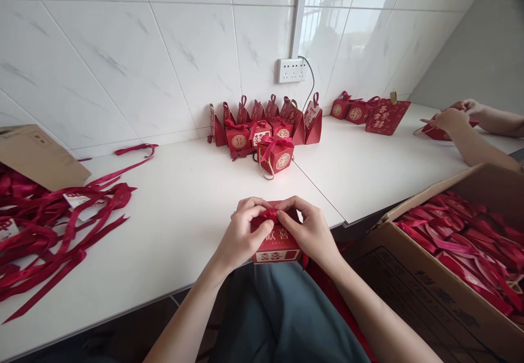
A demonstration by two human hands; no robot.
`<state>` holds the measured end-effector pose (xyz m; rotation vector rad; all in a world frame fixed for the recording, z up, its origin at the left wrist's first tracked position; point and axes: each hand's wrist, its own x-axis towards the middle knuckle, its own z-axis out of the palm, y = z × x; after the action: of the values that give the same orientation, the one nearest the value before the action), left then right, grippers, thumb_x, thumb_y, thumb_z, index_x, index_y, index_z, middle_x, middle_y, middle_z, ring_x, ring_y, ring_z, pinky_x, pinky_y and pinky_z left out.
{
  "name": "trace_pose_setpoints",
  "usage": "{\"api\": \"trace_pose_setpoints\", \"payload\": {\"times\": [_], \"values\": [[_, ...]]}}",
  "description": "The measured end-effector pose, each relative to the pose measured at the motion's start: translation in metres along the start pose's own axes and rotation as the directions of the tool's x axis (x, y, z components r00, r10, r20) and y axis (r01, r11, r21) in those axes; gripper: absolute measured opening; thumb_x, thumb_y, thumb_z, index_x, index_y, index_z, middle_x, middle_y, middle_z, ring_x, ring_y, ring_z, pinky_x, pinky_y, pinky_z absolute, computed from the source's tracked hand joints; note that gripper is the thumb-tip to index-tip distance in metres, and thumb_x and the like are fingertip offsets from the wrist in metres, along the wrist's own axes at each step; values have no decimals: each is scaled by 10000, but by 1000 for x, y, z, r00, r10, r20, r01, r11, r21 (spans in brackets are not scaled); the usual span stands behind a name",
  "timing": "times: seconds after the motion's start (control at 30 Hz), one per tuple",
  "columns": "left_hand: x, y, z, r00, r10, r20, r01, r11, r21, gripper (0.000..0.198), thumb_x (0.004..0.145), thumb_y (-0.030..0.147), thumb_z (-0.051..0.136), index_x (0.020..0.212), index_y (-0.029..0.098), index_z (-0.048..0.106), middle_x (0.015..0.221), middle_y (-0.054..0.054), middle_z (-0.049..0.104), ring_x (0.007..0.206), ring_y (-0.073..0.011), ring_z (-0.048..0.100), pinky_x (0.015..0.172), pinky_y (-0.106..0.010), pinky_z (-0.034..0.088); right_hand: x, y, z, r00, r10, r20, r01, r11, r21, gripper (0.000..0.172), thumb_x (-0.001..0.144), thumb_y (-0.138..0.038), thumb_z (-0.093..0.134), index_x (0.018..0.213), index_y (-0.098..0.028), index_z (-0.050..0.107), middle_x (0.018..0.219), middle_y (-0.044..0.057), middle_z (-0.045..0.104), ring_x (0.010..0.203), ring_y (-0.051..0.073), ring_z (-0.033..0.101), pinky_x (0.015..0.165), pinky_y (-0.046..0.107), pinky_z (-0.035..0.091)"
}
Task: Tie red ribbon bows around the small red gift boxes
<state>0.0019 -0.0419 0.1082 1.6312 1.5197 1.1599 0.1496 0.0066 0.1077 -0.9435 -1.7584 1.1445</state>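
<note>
At the front edge of the white counter sits a red gift box (277,245) with gold characters and a pale printed label on its near side. A red ribbon (270,215) is gathered in a knot or bow on its top. My left hand (250,226) pinches the ribbon from the left, thumb and fingertips closed on it. From the other side my right hand (307,224) grips the same ribbon, thumb close to the left one. A ribbon end hangs by the box's right side. The fingers partly hide the bow.
Finished-looking red boxes (276,158) with bows stand in a group by the wall. Loose red ribbons (69,237) spread across the counter's left. An open cardboard box (409,265) full of red packages stands at right. Another person's hands (454,114) hold a red box at far right.
</note>
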Motion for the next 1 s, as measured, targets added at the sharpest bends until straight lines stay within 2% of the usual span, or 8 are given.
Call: {"api": "trace_pose_setpoints", "payload": {"times": [0.13, 0.37, 0.47, 0.6, 0.73, 0.9, 1.0], "values": [[1, -2, 3, 998, -55, -40, 51, 994, -93, 247, 847, 378, 519, 762, 198, 665, 1025, -56, 572, 1090, -225, 492, 950, -341, 398, 1, 0, 0, 1000, -9, 8, 9, 1000, -10, 105, 793, -248, 538, 778, -178, 615, 768, 17, 674, 695, 148, 600, 635, 255, 468], [1, -5, 4, 996, -89, 1, 87, 964, -250, 263, 857, 361, 510, 748, 201, 689, 1127, -58, 548, 1142, -232, 478, 976, -349, 375, 4, 4, -6, 994, -66, 84, 69, 997, -30, 76, 805, -217, 540, 809, -182, 607, 781, 15, 668, 723, 149, 612, 656, 260, 490], [1, -4, 3, 994, -103, 20, 105, 957, -269, 261, 857, 357, 512, 773, 202, 704, 1152, -62, 554, 1135, -234, 492, 957, -347, 393, 1, 3, -12, 987, -151, 47, 154, 985, -75, 82, 818, -198, 546, 874, -188, 606, 853, 31, 660, 789, 161, 620, 694, 276, 502], [2, -3, 1, 990, -139, 13, 136, 938, -318, 300, 851, 388, 519, 747, 176, 704, 1150, -77, 566, 1097, -238, 521, 881, -320, 441, -10, 0, -20, 941, -327, 86, 338, 919, -203, 139, 818, -112, 517, 864, -196, 619, 958, 57, 628, 865, 167, 617, 725, 284, 513], [4, -3, 0, 983, -174, 58, 181, 877, -445, 310, 837, 404, 538, 762, 145, 693, 1190, -93, 558, 1069, -247, 547, 804, -293, 474, -16, 0, -21, 910, -400, 104, 411, 850, -329, 167, 824, -115, 553, 944, -205, 626, 988, 61, 632, 895, 183, 621, 801, 344, 514], [3, -3, -1, 985, -150, 80, 170, 886, -432, 290, 862, 382, 518, 834, 161, 704, 1248, -78, 542, 1151, -246, 508, 883, -285, 447, -9, 2, -15, 869, -483, 107, 477, 762, -438, 118, 825, -136, 607, 918, -207, 622, 947, 49, 652, 887, 192, 629, 850, 391, 494], [1, -4, -2, 988, -136, 72, 154, 907, -392, 285, 868, 389, 514, 898, 184, 710, 1286, -64, 532, 1192, -247, 479, 947, -302, 418, -6, 4, -13, 861, -499, 102, 488, 752, -444, 105, 822, -145, 621, 908, -206, 627, 931, 43, 660, 874, 189, 633, 846, 391, 495]]}}
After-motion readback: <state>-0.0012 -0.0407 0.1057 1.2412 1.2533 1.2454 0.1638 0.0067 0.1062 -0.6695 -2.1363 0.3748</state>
